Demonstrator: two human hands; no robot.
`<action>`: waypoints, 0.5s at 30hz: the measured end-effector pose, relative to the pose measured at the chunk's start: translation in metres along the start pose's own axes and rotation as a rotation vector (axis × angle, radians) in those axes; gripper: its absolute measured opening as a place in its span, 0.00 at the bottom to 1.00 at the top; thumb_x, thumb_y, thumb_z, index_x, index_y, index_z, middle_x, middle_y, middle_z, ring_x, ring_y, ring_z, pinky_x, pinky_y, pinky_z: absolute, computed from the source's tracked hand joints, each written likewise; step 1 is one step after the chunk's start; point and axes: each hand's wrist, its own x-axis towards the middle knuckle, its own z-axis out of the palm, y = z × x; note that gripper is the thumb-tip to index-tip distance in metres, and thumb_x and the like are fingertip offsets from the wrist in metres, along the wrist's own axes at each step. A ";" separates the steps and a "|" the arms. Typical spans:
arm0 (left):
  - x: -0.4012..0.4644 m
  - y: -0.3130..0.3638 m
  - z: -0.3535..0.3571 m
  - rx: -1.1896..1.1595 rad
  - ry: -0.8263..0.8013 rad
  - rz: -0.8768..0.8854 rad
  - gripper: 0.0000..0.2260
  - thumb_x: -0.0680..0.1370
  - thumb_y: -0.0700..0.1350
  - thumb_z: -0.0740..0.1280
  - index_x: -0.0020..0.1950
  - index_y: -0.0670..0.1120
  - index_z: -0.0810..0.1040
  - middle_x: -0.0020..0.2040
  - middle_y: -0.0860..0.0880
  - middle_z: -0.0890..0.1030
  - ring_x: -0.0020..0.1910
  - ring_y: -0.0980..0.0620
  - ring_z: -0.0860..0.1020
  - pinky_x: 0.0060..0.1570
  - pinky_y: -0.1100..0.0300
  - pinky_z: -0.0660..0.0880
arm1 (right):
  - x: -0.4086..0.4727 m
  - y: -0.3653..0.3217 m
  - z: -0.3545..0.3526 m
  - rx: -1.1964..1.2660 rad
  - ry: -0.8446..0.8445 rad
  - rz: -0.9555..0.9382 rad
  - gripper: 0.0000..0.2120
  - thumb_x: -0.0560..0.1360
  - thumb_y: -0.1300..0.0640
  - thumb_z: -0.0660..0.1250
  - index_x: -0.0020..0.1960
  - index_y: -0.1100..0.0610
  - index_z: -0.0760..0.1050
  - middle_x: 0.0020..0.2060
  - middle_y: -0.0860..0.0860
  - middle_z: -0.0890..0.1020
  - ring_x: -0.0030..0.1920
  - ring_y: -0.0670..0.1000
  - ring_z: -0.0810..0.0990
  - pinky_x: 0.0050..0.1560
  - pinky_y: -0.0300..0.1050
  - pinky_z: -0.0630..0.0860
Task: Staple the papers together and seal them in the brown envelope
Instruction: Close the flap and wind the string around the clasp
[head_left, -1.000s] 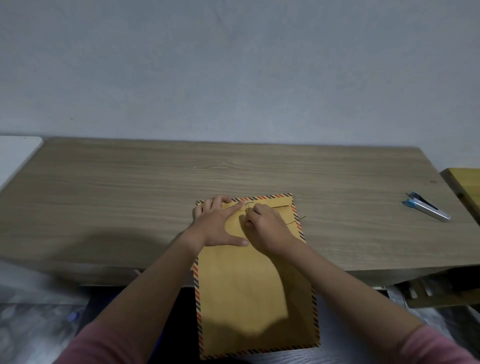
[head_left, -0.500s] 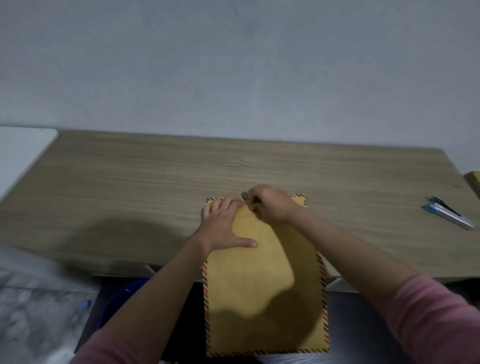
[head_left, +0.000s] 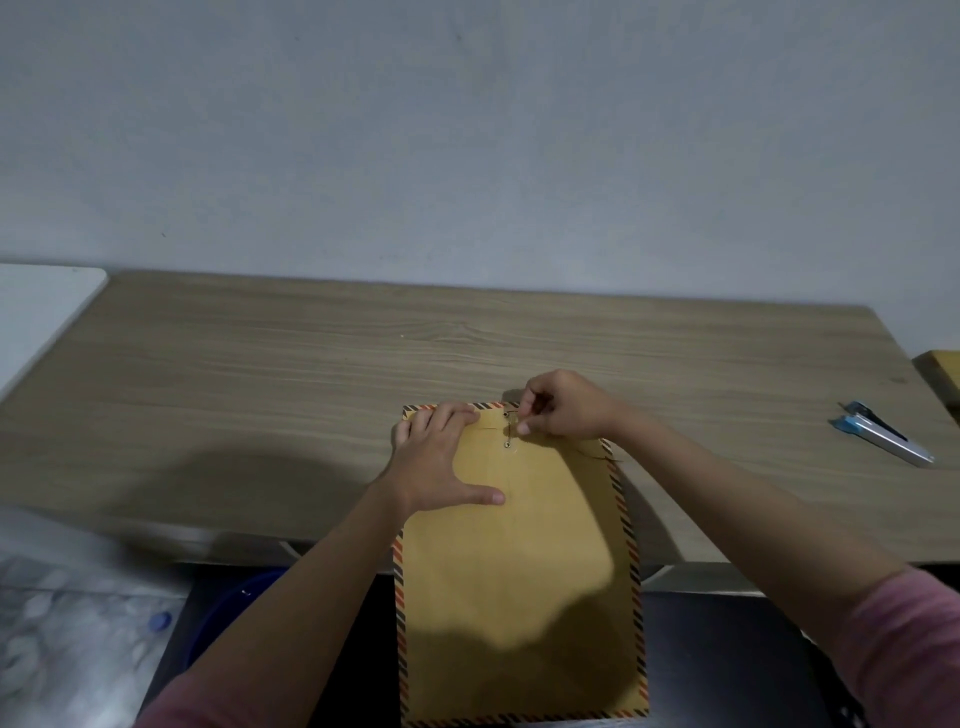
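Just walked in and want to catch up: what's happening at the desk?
A person is closing a brown envelope that lies partly over the near edge of a wooden desk. The left hand presses flat on the envelope's top, holding the flap down. The right hand pinches the thin closing string by the two small fasteners. A stapler lies unused far to the right. No loose papers are in view.

— What sort of place is this?
— A plain desk corner in a home or small office. There is a long wood-grain laminate desk (head_left: 311, 374) pushed against a bare pale grey painted wall (head_left: 467, 130).
— Anything office-like?
— A silver and blue stapler (head_left: 883, 439) lies at the desk's right end, and a tan string-tie envelope with striped edging (head_left: 519, 597) overhangs the front edge.
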 end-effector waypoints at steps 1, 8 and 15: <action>0.000 0.000 0.000 0.000 -0.002 0.001 0.50 0.53 0.78 0.64 0.71 0.57 0.60 0.69 0.62 0.61 0.66 0.54 0.60 0.65 0.51 0.54 | -0.002 0.001 -0.002 0.003 -0.002 0.015 0.07 0.67 0.58 0.76 0.40 0.54 0.78 0.37 0.50 0.81 0.37 0.45 0.76 0.41 0.38 0.73; -0.002 0.002 -0.001 0.006 -0.007 -0.008 0.53 0.51 0.80 0.62 0.72 0.57 0.60 0.69 0.60 0.61 0.67 0.53 0.60 0.67 0.50 0.54 | -0.013 0.011 -0.006 -0.038 0.018 0.005 0.04 0.68 0.58 0.75 0.39 0.56 0.81 0.33 0.44 0.79 0.34 0.40 0.75 0.34 0.31 0.68; -0.001 0.000 0.001 0.020 -0.008 0.005 0.50 0.52 0.80 0.61 0.71 0.62 0.60 0.70 0.60 0.60 0.67 0.52 0.59 0.67 0.48 0.54 | -0.005 0.011 0.008 -0.112 0.197 -0.081 0.04 0.69 0.56 0.74 0.39 0.57 0.81 0.34 0.51 0.82 0.34 0.48 0.75 0.37 0.43 0.70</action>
